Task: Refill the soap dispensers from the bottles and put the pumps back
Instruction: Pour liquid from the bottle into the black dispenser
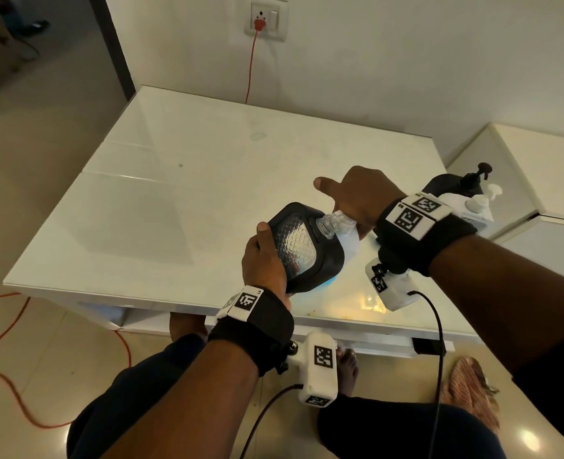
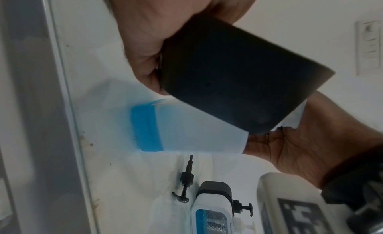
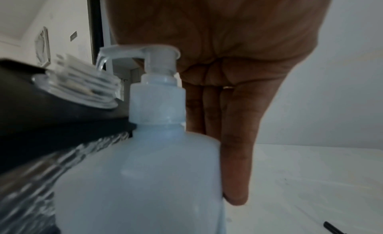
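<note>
My left hand [image 1: 267,260] grips a black-framed clear glass dispenser [image 1: 297,246] and holds it tilted above the table. Its open threaded neck [image 3: 82,83] sits right under the nozzle of a white refill bottle's pump [image 3: 149,52]. The white bottle [image 1: 348,243] stands upright with a little blue soap [image 2: 147,129] at its bottom. My right hand [image 1: 356,193] rests palm-down on the pump head, thumb stuck out, with straight fingers [image 3: 234,139] running down the bottle's far side. The dispenser's black base [image 2: 238,73] faces the left wrist camera.
A loose black pump [image 2: 185,183] lies on the white glass table [image 1: 207,193]. A second dispenser [image 2: 213,209], holding blue soap and fitted with a pump, stands at the right behind my right wrist. A white cabinet [image 1: 539,160] sits beyond the table; an orange cable [image 1: 9,376] crosses the floor.
</note>
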A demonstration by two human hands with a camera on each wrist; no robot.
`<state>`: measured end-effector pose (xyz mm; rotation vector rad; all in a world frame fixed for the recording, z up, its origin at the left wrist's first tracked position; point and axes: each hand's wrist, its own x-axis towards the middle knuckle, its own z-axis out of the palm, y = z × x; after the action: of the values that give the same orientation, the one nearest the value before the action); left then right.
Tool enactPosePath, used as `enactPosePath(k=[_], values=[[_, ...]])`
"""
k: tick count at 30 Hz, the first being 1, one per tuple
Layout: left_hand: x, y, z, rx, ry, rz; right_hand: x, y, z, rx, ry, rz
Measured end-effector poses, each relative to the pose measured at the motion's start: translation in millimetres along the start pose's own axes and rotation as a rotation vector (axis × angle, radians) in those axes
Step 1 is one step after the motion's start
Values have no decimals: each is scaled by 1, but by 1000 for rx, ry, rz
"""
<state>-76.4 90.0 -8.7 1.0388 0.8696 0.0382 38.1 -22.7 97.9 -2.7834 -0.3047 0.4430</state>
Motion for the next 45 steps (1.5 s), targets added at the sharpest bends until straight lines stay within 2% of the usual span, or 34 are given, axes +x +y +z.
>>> enactPosePath(k=[7,11,16,24,30,39,45], values=[[3,-4,-2,-14,-1,1,-1,-4,-7,64,-106,37],[3,-4,-1,-20,-13,-20,5,-1,-1,-24,-43,-12],[6,-7,-1,-56,5,-7,2,-2,2,-66,23,6],[8,-6,0,-17,23,-2,-2,-3,-5,46,-119,10],[10,-8,-1,-12,29,-6,4,3,3,-22,5,-21],[5,-6,0,-55,1,-30,0,-2,-5,8,-95,12],[7,-7,0,12,22,18,2,-3,2,-83,20,3]])
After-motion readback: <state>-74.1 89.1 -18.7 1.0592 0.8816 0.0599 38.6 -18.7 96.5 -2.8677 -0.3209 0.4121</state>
